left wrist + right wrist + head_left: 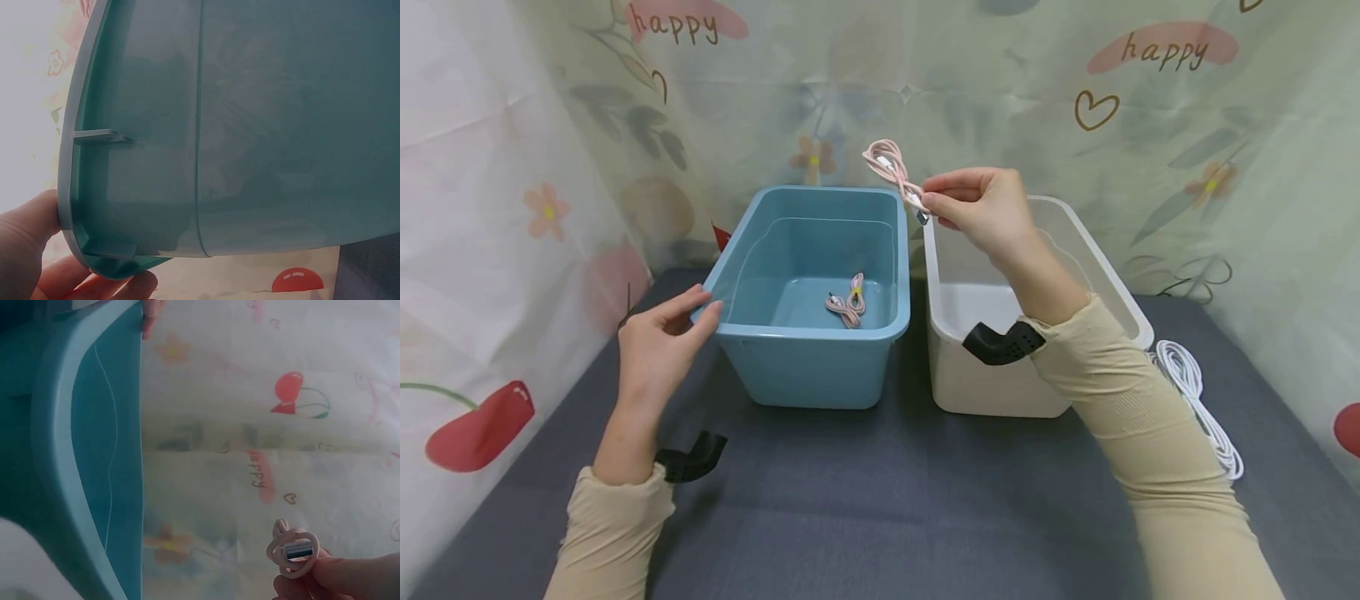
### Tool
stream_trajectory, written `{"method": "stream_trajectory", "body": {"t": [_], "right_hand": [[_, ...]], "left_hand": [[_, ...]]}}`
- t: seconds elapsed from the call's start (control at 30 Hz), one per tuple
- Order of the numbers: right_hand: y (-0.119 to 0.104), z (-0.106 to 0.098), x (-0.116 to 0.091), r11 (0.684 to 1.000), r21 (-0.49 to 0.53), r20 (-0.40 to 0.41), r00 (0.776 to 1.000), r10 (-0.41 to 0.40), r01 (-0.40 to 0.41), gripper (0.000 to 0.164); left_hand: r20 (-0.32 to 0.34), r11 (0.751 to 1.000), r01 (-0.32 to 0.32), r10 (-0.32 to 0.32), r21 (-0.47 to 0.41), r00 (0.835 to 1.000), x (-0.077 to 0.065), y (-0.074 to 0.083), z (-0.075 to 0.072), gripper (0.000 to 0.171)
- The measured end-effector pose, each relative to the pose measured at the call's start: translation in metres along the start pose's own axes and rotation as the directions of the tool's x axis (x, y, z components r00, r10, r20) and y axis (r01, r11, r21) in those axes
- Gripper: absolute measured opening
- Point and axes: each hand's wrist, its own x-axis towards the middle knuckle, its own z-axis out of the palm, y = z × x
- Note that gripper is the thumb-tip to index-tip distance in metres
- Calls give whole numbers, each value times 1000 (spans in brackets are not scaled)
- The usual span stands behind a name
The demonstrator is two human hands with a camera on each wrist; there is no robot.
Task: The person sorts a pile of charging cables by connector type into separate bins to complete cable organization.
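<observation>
Above the gap between the two bins, my right hand (988, 212) pinches a coiled pink USB cable (895, 169) between thumb and fingers. The cable's metal plug (299, 551) shows beside the fingertips in the right wrist view. My left hand (658, 354) holds the left rim of a light blue plastic bin (805, 332), thumb and fingers at its front corner. At the bottom of the blue bin lies another coiled pink cable (847, 312) with a yellow tie. A white plastic bin (992, 387) stands to the right, partly hidden by my right forearm.
A bundled white cable (1187, 379) lies to the right of the white bin. Both bins stand on a dark grey cloth (850, 500). Printed curtains (940, 92) hang behind and at both sides. Black wrist mounts (1003, 343) stick out from both sleeves.
</observation>
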Motion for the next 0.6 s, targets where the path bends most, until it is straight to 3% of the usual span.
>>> {"method": "stream_trajectory", "body": {"t": [0.6], "right_hand": [[7, 52, 49, 982, 77, 12, 985, 172, -172, 27]], "left_hand": [[-2, 1000, 11, -11, 1, 1000, 0, 1, -1, 43]]}}
